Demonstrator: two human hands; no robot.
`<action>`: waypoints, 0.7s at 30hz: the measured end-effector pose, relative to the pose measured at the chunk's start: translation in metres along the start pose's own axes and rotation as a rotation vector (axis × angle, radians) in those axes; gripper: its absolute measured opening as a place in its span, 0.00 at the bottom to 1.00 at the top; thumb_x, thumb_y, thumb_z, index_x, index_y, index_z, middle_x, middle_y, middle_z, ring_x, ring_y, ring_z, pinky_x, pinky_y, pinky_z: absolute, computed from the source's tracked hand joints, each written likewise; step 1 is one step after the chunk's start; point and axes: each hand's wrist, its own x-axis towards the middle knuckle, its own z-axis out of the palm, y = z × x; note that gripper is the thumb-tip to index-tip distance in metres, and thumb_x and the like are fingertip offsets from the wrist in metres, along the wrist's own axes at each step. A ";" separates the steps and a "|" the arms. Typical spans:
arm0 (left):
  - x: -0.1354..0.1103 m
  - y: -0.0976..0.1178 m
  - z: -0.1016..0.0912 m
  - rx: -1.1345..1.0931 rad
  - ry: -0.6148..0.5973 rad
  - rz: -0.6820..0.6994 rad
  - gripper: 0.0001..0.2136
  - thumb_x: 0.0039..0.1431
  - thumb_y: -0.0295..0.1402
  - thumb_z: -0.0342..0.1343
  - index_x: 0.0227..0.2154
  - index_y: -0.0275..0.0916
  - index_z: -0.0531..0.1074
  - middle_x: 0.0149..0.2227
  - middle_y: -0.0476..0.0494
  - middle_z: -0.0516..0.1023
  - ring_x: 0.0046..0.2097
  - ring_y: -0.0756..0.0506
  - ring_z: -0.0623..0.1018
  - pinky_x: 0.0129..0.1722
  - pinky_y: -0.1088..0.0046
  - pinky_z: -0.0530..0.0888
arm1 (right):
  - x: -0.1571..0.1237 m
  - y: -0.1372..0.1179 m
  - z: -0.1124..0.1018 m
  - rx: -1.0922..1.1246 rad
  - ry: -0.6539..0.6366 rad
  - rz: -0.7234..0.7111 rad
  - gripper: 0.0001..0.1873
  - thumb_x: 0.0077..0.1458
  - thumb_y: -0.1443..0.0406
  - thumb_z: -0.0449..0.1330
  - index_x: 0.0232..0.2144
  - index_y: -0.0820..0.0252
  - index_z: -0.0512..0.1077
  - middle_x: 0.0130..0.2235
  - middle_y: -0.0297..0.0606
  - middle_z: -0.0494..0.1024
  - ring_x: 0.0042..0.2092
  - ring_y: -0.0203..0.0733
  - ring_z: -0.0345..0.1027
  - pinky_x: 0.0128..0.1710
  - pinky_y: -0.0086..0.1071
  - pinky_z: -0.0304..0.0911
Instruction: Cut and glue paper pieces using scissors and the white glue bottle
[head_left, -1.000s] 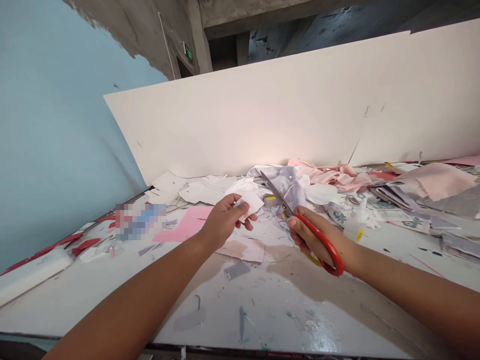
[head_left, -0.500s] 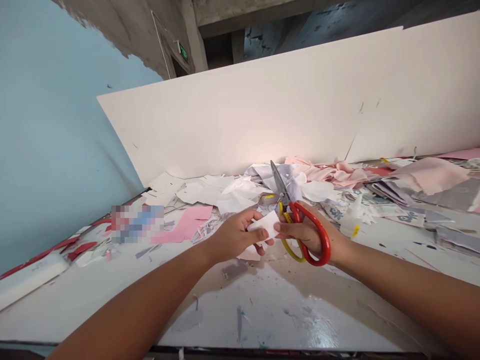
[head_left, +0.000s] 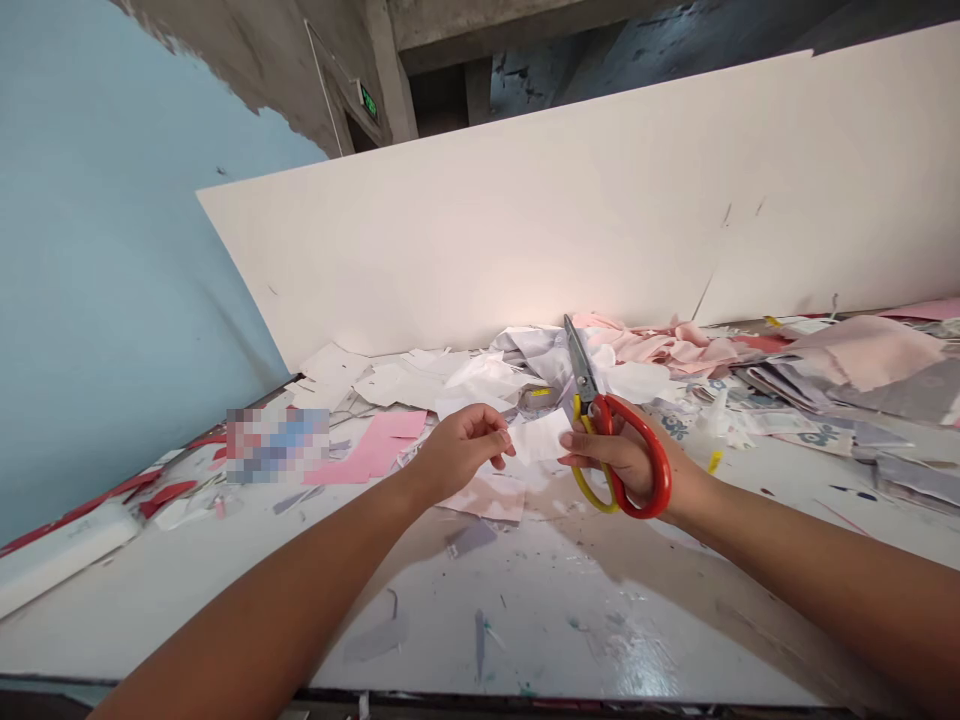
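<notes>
A small white piece of paper or cloth [head_left: 541,438] is stretched between my two hands above the table. My left hand [head_left: 471,450] pinches its left edge with thumb and fingertips. My right hand [head_left: 619,455] grips its right edge between thumb and finger, and at the same time holds a pair of scissors [head_left: 585,370]. One scissor handle is red and the other yellow; the closed blades point up and away from me. Below the hands, a pale pinkish scrap [head_left: 487,497] lies on the tabletop.
Heaped white scraps [head_left: 409,378] and pink cloth [head_left: 667,345] lie along a tall white board [head_left: 510,230]. A pink piece [head_left: 379,445] rests to the left. Behind the right wrist stands a translucent bottle [head_left: 718,425]. The white table [head_left: 420,620] has stains.
My left hand has shifted left to the white piece's edge, so more of the piece shows. My right hand and the scissors have moved slightly right.
</notes>
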 end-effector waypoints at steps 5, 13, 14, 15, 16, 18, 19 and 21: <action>0.000 -0.001 0.002 0.100 0.080 0.053 0.10 0.50 0.39 0.51 0.34 0.42 0.69 0.38 0.46 0.69 0.39 0.47 0.68 0.38 0.70 0.65 | -0.008 -0.012 0.003 -0.292 -0.047 -0.001 0.13 0.37 0.66 0.62 0.21 0.60 0.58 0.21 0.26 0.62 0.22 0.30 0.58 0.26 0.28 0.61; 0.002 -0.004 0.014 -0.139 -0.056 0.059 0.12 0.45 0.33 0.58 0.34 0.40 0.68 0.25 0.52 0.65 0.28 0.53 0.66 0.30 0.76 0.64 | -0.013 -0.011 0.008 -0.189 -0.114 0.045 0.16 0.38 0.66 0.62 0.25 0.57 0.57 0.25 0.27 0.67 0.30 0.36 0.67 0.31 0.29 0.61; 0.002 -0.004 0.015 -0.168 0.009 0.065 0.10 0.45 0.34 0.57 0.33 0.39 0.67 0.25 0.52 0.65 0.28 0.54 0.66 0.29 0.77 0.64 | -0.012 -0.011 0.008 -0.163 -0.107 0.041 0.15 0.39 0.64 0.62 0.25 0.58 0.57 0.25 0.28 0.67 0.31 0.38 0.68 0.32 0.30 0.61; 0.002 -0.003 0.017 -0.201 0.078 0.068 0.09 0.45 0.34 0.57 0.31 0.39 0.67 0.25 0.53 0.65 0.28 0.54 0.66 0.29 0.77 0.64 | -0.010 -0.010 0.008 -0.165 -0.115 0.028 0.14 0.40 0.63 0.62 0.24 0.58 0.58 0.25 0.29 0.67 0.31 0.38 0.67 0.32 0.31 0.61; 0.002 -0.003 0.018 -0.231 0.144 0.066 0.09 0.45 0.35 0.57 0.30 0.39 0.67 0.25 0.53 0.65 0.27 0.54 0.66 0.28 0.78 0.63 | -0.009 -0.009 0.008 -0.190 -0.130 0.006 0.14 0.40 0.62 0.62 0.23 0.59 0.59 0.24 0.29 0.66 0.30 0.37 0.66 0.31 0.31 0.61; 0.001 -0.001 0.021 -0.270 0.250 0.059 0.09 0.46 0.36 0.57 0.29 0.39 0.66 0.24 0.54 0.65 0.27 0.55 0.65 0.27 0.79 0.63 | -0.008 -0.008 0.010 -0.264 -0.150 -0.028 0.14 0.40 0.60 0.62 0.19 0.60 0.59 0.21 0.28 0.64 0.26 0.34 0.62 0.27 0.30 0.58; 0.001 -0.001 0.024 -0.277 0.285 0.053 0.09 0.46 0.36 0.57 0.28 0.39 0.66 0.23 0.54 0.64 0.26 0.55 0.64 0.27 0.79 0.63 | -0.008 -0.007 0.011 -0.296 -0.142 -0.027 0.16 0.39 0.60 0.62 0.18 0.60 0.58 0.19 0.27 0.62 0.23 0.32 0.59 0.25 0.29 0.56; -0.001 0.001 0.028 -0.285 0.308 0.032 0.09 0.46 0.37 0.57 0.27 0.39 0.65 0.23 0.55 0.64 0.26 0.55 0.64 0.28 0.79 0.64 | -0.010 -0.005 0.014 -0.346 -0.076 -0.013 0.18 0.38 0.60 0.62 0.17 0.59 0.55 0.18 0.25 0.58 0.21 0.29 0.54 0.21 0.27 0.52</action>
